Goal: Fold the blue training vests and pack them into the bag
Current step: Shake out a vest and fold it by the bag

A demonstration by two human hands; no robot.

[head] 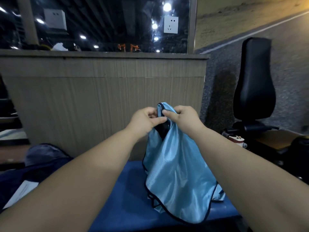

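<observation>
Both hands are pinching the top of a light blue training vest point(177, 173) and holding it up over a blue padded bench point(130, 198).

The left hand point(145, 119) and the right hand point(182, 118) are meeting almost knuckle to knuckle, fingers curled narrowly around the gathered, dark-trimmed strap end of the vest. The rest of the vest is hanging down between the forearms, and its lower hem is crumpling onto the right part of the bench. At near left a dark navy fabric bundle point(41, 158) is lying beside the bench (whether it is the bag cannot be told), with a white sheet point(21, 191) resting on it. A corrugated cardboard panel point(100, 97) is standing on the far side, and a black padded seat back point(254, 81) is rising at far right.
</observation>
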